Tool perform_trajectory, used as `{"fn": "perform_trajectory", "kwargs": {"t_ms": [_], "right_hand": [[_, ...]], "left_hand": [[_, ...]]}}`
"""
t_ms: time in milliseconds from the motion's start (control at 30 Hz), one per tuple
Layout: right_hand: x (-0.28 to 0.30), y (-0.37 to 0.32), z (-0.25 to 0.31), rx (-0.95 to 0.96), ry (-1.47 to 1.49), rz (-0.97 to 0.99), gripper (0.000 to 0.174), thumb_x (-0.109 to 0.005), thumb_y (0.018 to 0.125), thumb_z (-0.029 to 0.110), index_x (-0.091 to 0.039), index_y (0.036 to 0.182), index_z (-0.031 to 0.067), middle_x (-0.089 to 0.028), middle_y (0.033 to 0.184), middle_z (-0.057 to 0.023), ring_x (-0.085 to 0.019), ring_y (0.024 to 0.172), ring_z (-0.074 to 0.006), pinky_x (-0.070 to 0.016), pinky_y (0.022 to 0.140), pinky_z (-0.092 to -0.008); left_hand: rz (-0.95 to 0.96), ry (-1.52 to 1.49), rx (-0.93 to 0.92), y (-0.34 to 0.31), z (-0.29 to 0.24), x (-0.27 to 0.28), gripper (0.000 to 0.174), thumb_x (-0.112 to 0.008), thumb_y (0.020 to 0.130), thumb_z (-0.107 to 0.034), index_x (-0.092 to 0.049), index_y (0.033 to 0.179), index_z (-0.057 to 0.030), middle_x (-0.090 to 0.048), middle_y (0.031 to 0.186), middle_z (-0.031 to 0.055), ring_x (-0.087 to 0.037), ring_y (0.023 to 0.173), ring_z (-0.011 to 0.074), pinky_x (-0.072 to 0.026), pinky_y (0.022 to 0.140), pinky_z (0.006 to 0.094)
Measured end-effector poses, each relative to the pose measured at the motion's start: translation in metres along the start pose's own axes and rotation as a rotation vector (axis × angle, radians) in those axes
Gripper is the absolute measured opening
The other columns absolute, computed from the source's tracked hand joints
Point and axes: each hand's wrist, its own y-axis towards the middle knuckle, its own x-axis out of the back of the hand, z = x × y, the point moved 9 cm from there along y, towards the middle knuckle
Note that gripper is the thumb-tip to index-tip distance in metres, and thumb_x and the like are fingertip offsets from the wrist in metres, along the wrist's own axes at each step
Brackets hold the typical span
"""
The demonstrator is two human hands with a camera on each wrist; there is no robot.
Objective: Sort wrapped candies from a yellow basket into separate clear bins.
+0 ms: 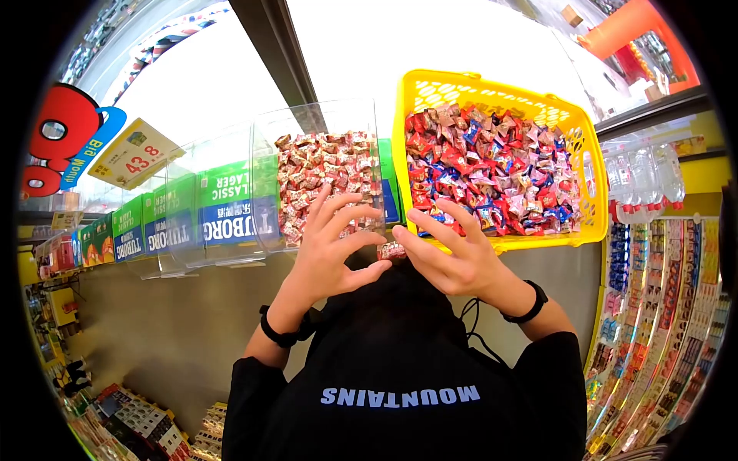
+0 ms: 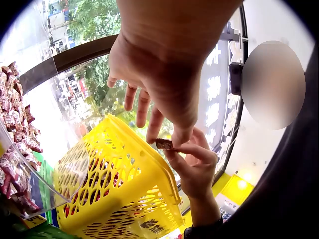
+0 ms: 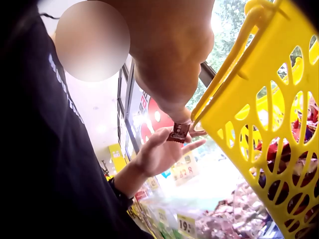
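Observation:
A small wrapped candy [image 1: 390, 250] in a reddish-brown wrapper sits between the two hands, in front of the chest. The right hand [image 1: 453, 257] pinches it between fingertips; in the left wrist view the candy [image 2: 164, 144] sticks out past that hand's fingertips. The left hand [image 1: 327, 250] comes up to its other side with fingers spread and thumb apart. In the right wrist view, the left thumb is right at the wrapper of the candy [image 3: 178, 132]. Past the left fingers stands a clear bin [image 1: 315, 115] of similar pinkish-brown candies [image 1: 327, 169].
A yellow perforated basket [image 1: 596, 192] heaped with red, blue and pink candies [image 1: 492, 169] stands at the right. Green and blue beer cartons [image 1: 231, 203] line up behind clear bins at the left. A price card [image 1: 137, 157] hangs there. Packed shelves [image 1: 653, 307] rise at far right.

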Motion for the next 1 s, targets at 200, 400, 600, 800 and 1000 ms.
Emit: {"fn": "perform_trajectory", "kwargs": {"t_ms": [200, 400, 600, 800, 1000], "right_hand": [[-0.003, -0.008, -0.016, -0.14, 0.052, 0.068, 0.02, -0.077, 0.087, 0.013, -0.077, 0.107, 0.0082, -0.069, 0.141, -0.0103, -0.064, 0.135, -0.032, -0.0484, 0.114, -0.0569], [0.002, -0.018, -0.024, -0.233, 0.084, 0.102, 0.021, -0.079, 0.085, 0.013, -0.075, 0.105, 0.007, -0.069, 0.138, -0.0124, -0.063, 0.135, -0.0324, -0.0476, 0.115, -0.0567], [0.012, -0.024, -0.023, -0.214, 0.097, 0.121, 0.018, -0.075, 0.086, 0.012, -0.074, 0.103, 0.0058, -0.069, 0.136, -0.0136, -0.064, 0.133, -0.0324, -0.0477, 0.116, -0.0551], [0.025, -0.035, -0.025, -0.241, 0.069, 0.133, 0.016, -0.075, 0.085, 0.011, -0.074, 0.101, 0.0055, -0.068, 0.135, -0.0122, -0.062, 0.135, -0.0304, -0.0473, 0.116, -0.0546], [0.032, -0.046, -0.035, -0.278, 0.037, 0.13, 0.022, -0.079, 0.081, 0.01, -0.074, 0.103, 0.0063, -0.068, 0.135, -0.0116, -0.062, 0.134, -0.0304, -0.0472, 0.116, -0.0545]], "left_hand": [[0.089, 0.173, 0.046, -0.008, 0.046, -0.013, 0.024, -0.092, 0.073, -0.029, -0.078, 0.088, -0.0167, -0.07, 0.128, 0.0002, -0.056, 0.139, 0.0287, -0.0269, 0.131, 0.0627], [0.401, 0.449, 0.084, -0.02, 0.107, -0.058, 0.015, -0.088, 0.072, -0.027, -0.081, 0.08, -0.0165, -0.071, 0.128, 0.0015, -0.053, 0.143, 0.0288, -0.0228, 0.133, 0.0611], [0.566, 0.559, 0.034, -0.022, 0.127, -0.108, 0.029, -0.09, 0.069, -0.041, -0.086, 0.086, -0.0184, -0.07, 0.128, 0.0035, -0.053, 0.142, 0.0274, -0.023, 0.132, 0.0626], [0.558, 0.524, 0.05, -0.023, 0.136, -0.122, 0.029, -0.091, 0.067, -0.041, -0.084, 0.082, -0.0175, -0.069, 0.128, 0.0044, -0.054, 0.14, 0.0272, -0.0232, 0.132, 0.0606], [0.543, 0.508, 0.114, -0.025, 0.138, -0.118, 0.029, -0.09, 0.075, -0.043, -0.085, 0.092, -0.0202, -0.069, 0.133, 0.004, -0.052, 0.142, 0.0262, -0.0261, 0.13, 0.057]]}}
